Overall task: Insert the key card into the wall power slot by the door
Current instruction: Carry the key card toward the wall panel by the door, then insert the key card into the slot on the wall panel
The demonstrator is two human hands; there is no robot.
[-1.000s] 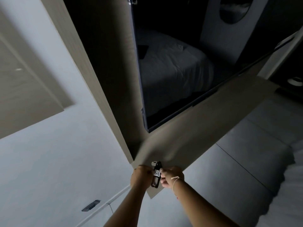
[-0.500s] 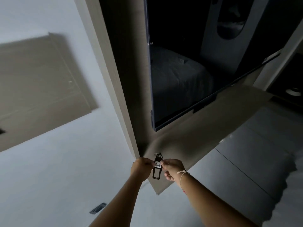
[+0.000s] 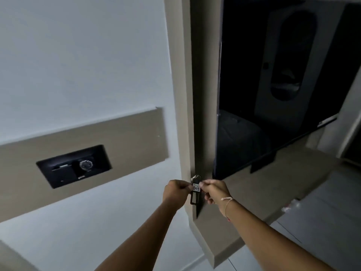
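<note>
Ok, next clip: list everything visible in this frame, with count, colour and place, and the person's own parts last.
key tag: one, black with a white numbered label and a metal ring on top, held between both hands at lower centre.
wall panel: one, black, recessed in a beige strip on the white wall, left; it has a slot and a round part.
TV: one, black, off, on the wall at upper right, reflecting a bed.
shelf: one, beige, under the TV.
bracelet: one, pale string, on the right wrist.
left hand: pinching the tag's left edge.
right hand: pinching the tag's right edge.
</note>
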